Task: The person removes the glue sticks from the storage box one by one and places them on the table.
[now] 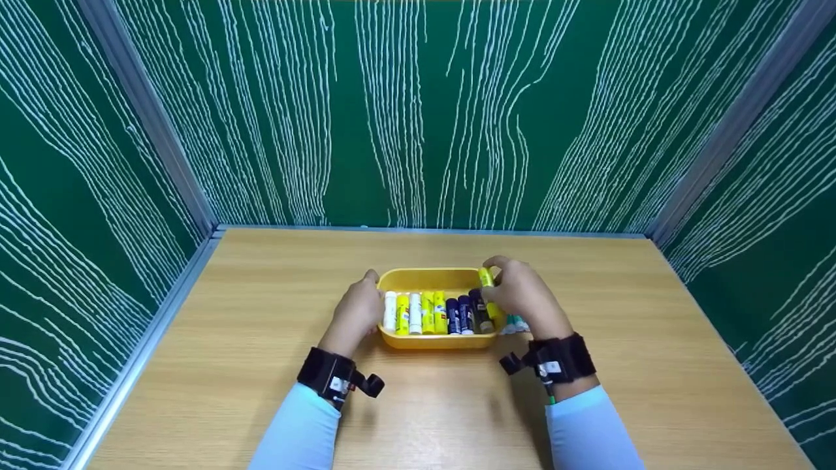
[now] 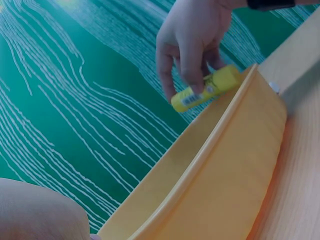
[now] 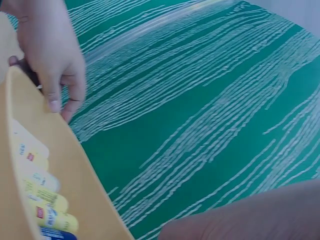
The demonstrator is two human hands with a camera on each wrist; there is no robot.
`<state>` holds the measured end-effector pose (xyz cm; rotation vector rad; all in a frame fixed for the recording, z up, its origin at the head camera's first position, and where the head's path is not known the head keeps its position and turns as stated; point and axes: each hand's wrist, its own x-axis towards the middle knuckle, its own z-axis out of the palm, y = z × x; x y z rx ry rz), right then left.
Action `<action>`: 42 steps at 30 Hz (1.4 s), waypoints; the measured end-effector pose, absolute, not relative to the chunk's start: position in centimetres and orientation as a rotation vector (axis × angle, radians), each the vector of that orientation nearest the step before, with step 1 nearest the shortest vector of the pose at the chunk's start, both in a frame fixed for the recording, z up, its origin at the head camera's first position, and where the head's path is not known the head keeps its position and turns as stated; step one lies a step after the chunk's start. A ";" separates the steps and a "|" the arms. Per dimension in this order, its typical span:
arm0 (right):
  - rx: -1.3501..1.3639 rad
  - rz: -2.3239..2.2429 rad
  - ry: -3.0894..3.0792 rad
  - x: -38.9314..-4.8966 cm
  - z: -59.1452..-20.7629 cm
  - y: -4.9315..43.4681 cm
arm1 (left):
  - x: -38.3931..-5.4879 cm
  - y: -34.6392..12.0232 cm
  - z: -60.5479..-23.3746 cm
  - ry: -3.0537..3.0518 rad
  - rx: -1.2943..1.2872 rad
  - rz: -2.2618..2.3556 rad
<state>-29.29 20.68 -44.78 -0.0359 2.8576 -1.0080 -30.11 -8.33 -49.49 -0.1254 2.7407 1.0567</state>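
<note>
A yellow plastic tub (image 1: pixel 437 341) stands on the table with a row of glue sticks inside: white ones (image 1: pixel 390 312), yellow ones (image 1: pixel 428 313) and dark blue ones (image 1: pixel 465 314). My left hand (image 1: pixel 358 307) grips the tub's left end, its thumb over the rim in the right wrist view. At the tub's right end, my right hand (image 1: pixel 526 297) holds a yellow glue stick (image 2: pixel 206 93) between thumb and fingers, tilted above the rim in the left wrist view. Partly behind that hand, some teal-and-white items (image 1: pixel 516 324) lie beside the tub.
The wooden table (image 1: pixel 261 391) ends at a metal strip at the back. Green panels (image 1: pixel 339 130) with white wavy lines rise behind and on both sides, joined by grey posts (image 1: pixel 147 111). Each wrist wears a black strap (image 1: pixel 563 359).
</note>
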 end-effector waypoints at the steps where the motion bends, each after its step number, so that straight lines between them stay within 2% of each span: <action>1: -0.039 -1.021 2.856 -29.3 -44.6 21.0 | -30.1 -8.3 -49.5 2.741 -0.125 1.058; 19: 0.046 -1.064 2.851 -29.7 -43.9 26.0 | -30.0 -8.3 -49.2 2.690 -0.156 1.066; 42: 0.288 -1.008 2.652 -31.1 -48.0 30.1 | -30.1 -8.2 -49.3 2.685 -0.193 1.056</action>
